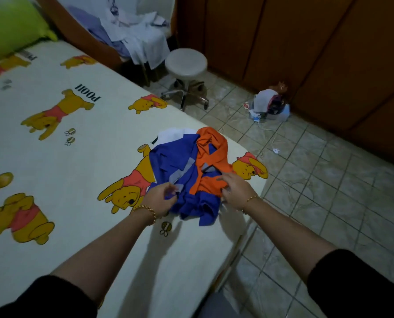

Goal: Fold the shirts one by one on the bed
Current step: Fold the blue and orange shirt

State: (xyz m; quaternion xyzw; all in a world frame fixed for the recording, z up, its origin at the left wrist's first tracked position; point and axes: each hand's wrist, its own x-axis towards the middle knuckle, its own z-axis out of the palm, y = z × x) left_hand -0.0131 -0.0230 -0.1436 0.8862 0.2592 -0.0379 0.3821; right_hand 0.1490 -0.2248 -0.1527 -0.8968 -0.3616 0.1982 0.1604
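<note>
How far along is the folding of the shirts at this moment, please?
Done: no folded shirt shows on the bed. In hand: the left hand grips blue cloth of the crumpled blue and orange pile, and the right hand touches its orange part; whether it grips is unclear. Left: the whole pile, with a white garment under it.

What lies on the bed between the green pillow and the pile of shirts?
Just bare bedsheet printed with yellow bears, from the green pillow to the pile of shirts, as the head view shows.
</note>
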